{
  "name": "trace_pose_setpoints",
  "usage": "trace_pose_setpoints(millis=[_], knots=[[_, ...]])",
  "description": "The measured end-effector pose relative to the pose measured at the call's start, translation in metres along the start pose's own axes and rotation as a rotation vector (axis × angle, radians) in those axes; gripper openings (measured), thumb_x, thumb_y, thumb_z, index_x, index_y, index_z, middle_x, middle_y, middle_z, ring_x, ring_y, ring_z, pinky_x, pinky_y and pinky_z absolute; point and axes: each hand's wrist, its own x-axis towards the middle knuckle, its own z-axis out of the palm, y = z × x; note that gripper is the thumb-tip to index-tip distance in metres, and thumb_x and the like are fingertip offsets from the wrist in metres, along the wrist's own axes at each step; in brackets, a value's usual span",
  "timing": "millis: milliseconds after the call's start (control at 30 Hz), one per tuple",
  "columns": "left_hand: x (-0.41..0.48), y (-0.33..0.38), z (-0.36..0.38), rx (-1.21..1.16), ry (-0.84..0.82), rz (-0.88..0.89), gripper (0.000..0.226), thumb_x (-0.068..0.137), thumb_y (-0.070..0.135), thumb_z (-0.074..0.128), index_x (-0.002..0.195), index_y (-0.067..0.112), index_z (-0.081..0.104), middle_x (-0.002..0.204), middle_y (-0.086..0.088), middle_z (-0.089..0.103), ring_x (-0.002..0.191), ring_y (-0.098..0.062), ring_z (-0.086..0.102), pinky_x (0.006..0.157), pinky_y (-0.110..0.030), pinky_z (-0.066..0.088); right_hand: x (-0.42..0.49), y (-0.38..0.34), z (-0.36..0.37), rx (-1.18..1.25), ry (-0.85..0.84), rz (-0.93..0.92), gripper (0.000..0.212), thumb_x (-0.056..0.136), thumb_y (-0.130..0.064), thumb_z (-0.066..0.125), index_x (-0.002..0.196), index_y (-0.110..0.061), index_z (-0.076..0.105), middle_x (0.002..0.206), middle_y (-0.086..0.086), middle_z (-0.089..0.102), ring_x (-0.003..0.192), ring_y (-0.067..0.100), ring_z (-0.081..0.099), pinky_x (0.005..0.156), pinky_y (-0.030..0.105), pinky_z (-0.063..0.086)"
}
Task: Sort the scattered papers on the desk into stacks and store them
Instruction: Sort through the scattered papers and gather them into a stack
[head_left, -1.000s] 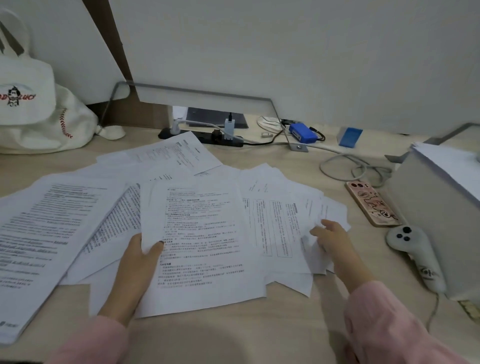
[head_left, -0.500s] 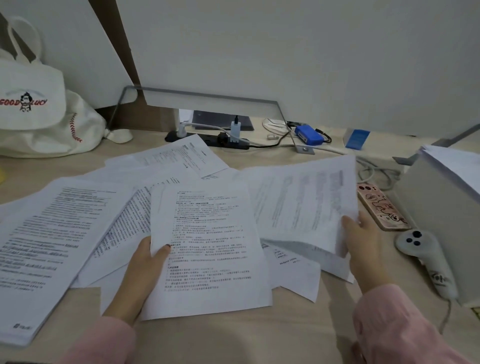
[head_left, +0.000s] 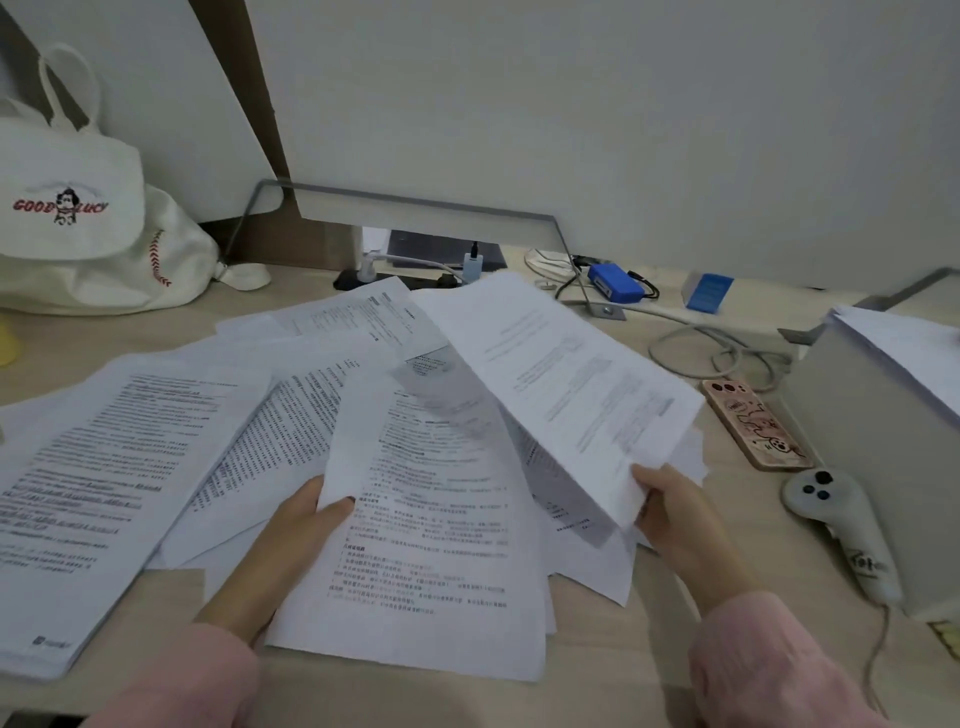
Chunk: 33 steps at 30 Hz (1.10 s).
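Note:
Printed white papers lie scattered and overlapping across the wooden desk (head_left: 597, 691). My left hand (head_left: 291, 530) grips the left edge of a printed sheet (head_left: 431, 561) lying in front of me, thumb on top. My right hand (head_left: 675, 509) holds the lower corner of another sheet (head_left: 566, 384), lifted off the pile and tilted up towards the left. A thick stapled stack (head_left: 98, 478) rests at the left. More loose pages (head_left: 363, 322) fan out behind.
A grey box (head_left: 872, 457) with papers on top stands at the right, a white controller (head_left: 836, 525) and a phone (head_left: 753, 423) beside it. Cables, a power strip (head_left: 405, 278) and blue items (head_left: 621, 283) sit at the back. White cloth bags (head_left: 78, 218) fill the back left.
My right hand took hold of a sheet from the right side of the pile and lifted it, swinging it up and to the left. My left hand kept its grip on the front sheet.

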Motion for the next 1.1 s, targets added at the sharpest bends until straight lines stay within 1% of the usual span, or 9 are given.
trace_pose_setpoints(millis=[200, 367, 500, 567, 633, 767, 833, 967, 1100], knots=[[-0.003, 0.005, 0.001, 0.043, 0.022, -0.011, 0.032, 0.096, 0.007, 0.045, 0.126, -0.001, 0.053, 0.117, -0.014, 0.063, 0.101, -0.028, 0.061, 0.082, -0.037, 0.049, 0.000, -0.016, 0.019, -0.566, -0.013, -0.032, 0.017, 0.086, 0.000, 0.046, 0.080, -0.009, 0.060, 0.086, 0.012, 0.064, 0.074, 0.027, 0.060, 0.069, 0.034, 0.049], [-0.009, 0.009, 0.001, -0.095, -0.014, -0.002, 0.039, 0.098, 0.035, 0.040, 0.128, 0.014, 0.053, 0.132, -0.006, 0.055, 0.116, -0.024, 0.053, 0.096, -0.030, 0.038, 0.017, -0.029, 0.036, -1.298, -0.126, -0.240, 0.030, 0.088, -0.011, 0.048, 0.061, -0.013, 0.035, 0.063, 0.003, 0.044, 0.062, 0.019, 0.042, 0.057, 0.029, 0.027], [-0.003, 0.009, -0.003, -0.237, -0.005, -0.024, 0.046, 0.098, 0.043, 0.028, 0.129, 0.015, 0.047, 0.123, -0.008, 0.056, 0.098, -0.022, 0.056, 0.073, -0.018, 0.041, 0.030, -0.029, 0.057, -1.707, -0.067, -0.436, 0.031, 0.088, -0.015, 0.043, 0.060, -0.019, 0.031, 0.061, -0.003, 0.043, 0.067, 0.022, 0.047, 0.055, 0.029, 0.030], [0.000, 0.000, -0.009, -0.216, -0.048, -0.024, 0.049, 0.098, 0.045, 0.029, 0.125, 0.012, 0.054, 0.123, -0.017, 0.060, 0.098, -0.029, 0.058, 0.063, -0.018, 0.041, 0.031, -0.023, 0.071, -1.781, -0.071, -0.586, 0.025, 0.089, -0.015, 0.041, 0.065, -0.015, 0.035, 0.061, -0.002, 0.041, 0.069, 0.023, 0.045, 0.057, 0.028, 0.030], [-0.002, 0.007, -0.008, -0.146, -0.081, -0.062, 0.032, 0.092, 0.046, 0.048, 0.108, 0.023, 0.063, 0.105, -0.005, 0.069, 0.099, -0.024, 0.063, 0.078, -0.027, 0.047, 0.032, -0.015, 0.088, -1.819, -0.078, -0.779, 0.012, 0.091, -0.014, 0.039, 0.082, -0.012, 0.046, 0.068, 0.004, 0.048, 0.073, 0.025, 0.045, 0.062, 0.028, 0.029], [-0.002, 0.005, -0.006, -0.121, -0.202, -0.043, 0.026, 0.089, 0.020, 0.060, 0.112, 0.012, 0.066, 0.102, -0.007, 0.074, 0.095, -0.026, 0.070, 0.087, -0.043, 0.055, 0.040, 0.005, 0.116, -1.750, -0.106, -1.034, 0.024, 0.087, -0.003, 0.046, 0.107, -0.004, 0.060, 0.085, 0.015, 0.065, 0.082, 0.033, 0.057, 0.066, 0.031, 0.030], [0.002, 0.003, -0.005, -0.106, -0.183, -0.029, 0.026, 0.088, 0.013, 0.060, 0.113, 0.013, 0.064, 0.104, -0.006, 0.073, 0.092, -0.021, 0.071, 0.078, -0.035, 0.058, 0.041, 0.016, 0.126, -1.649, -0.138, -1.111, 0.028, 0.080, 0.004, 0.053, 0.104, -0.005, 0.063, 0.078, 0.014, 0.066, 0.075, 0.034, 0.059, 0.066, 0.035, 0.042], [0.002, 0.000, -0.001, -0.023, -0.142, 0.024, 0.023, 0.090, 0.009, 0.057, 0.106, 0.025, 0.059, 0.096, 0.011, 0.068, 0.078, -0.001, 0.067, 0.056, -0.013, 0.052, 0.038, 0.023, 0.131, -1.587, -0.213, -0.979, 0.050, 0.090, -0.012, 0.051, 0.139, -0.013, 0.039, 0.131, 0.010, 0.053, 0.124, 0.028, 0.045, 0.113, 0.042, 0.026], [0.004, -0.001, -0.001, -0.001, -0.082, 0.006, 0.022, 0.093, 0.010, 0.051, 0.107, 0.025, 0.056, 0.097, 0.011, 0.064, 0.086, -0.007, 0.063, 0.062, -0.020, 0.049, 0.039, 0.016, 0.095, -1.571, -0.142, -0.782, 0.056, 0.092, -0.025, 0.051, 0.143, -0.014, 0.031, 0.147, 0.009, 0.036, 0.135, 0.026, 0.032, 0.115, 0.037, 0.023]])
